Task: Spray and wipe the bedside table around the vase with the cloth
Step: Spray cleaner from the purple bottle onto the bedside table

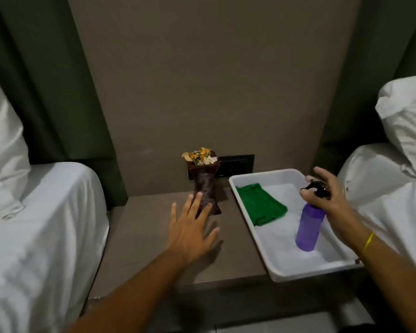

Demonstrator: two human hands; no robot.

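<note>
A dark brown vase (205, 183) with dried flowers stands at the back of the brown bedside table (139, 239). My left hand (190, 228) hovers flat and open just in front of the vase, fingers spread, its fingertips overlapping the vase's base. A white tray (262, 255) sits on the table's right side. In it lie a folded green cloth (259, 205) and an upright purple spray bottle (309, 228) with a black trigger head. My right hand (329, 195) is at the bottle's head, fingers apart around the trigger, not closed on it.
White-sheeted beds flank the table, one on the left (39, 231) and one on the right (399, 212), each with a pillow. A black switch panel (237, 164) is on the wall behind the vase. The tray overhangs the table's front right edge.
</note>
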